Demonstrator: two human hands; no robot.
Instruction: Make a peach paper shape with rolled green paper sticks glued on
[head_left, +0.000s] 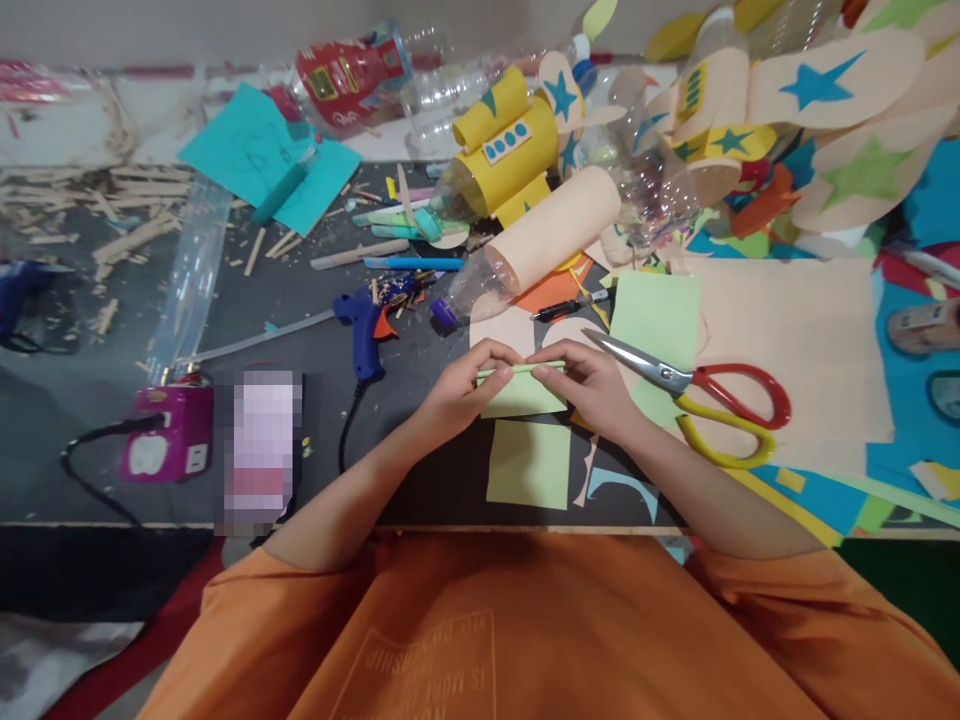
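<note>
Both my hands pinch a light green sheet of paper [525, 398] along its far edge, where it is rolled or folded into a narrow strip. My left hand [472, 382] holds the left end and my right hand [589, 385] the right end, thumbs on the near side. Just below lies another light green paper square [528, 465], flat on the dark table. To the right of my right hand rest large scissors [667, 375] with one red and one yellow handle, their blades apart. A plastic bottle wrapped in peach paper [559, 230] lies beyond my hands.
A blue glue gun [365, 325] with its cable lies left of my hands. Farther left are a phone [262, 440] and a magenta power adapter [166, 430]. Decorated bottles, including a yellow one [517, 150], crowd the back. Peach paper [795, 360] covers the right side.
</note>
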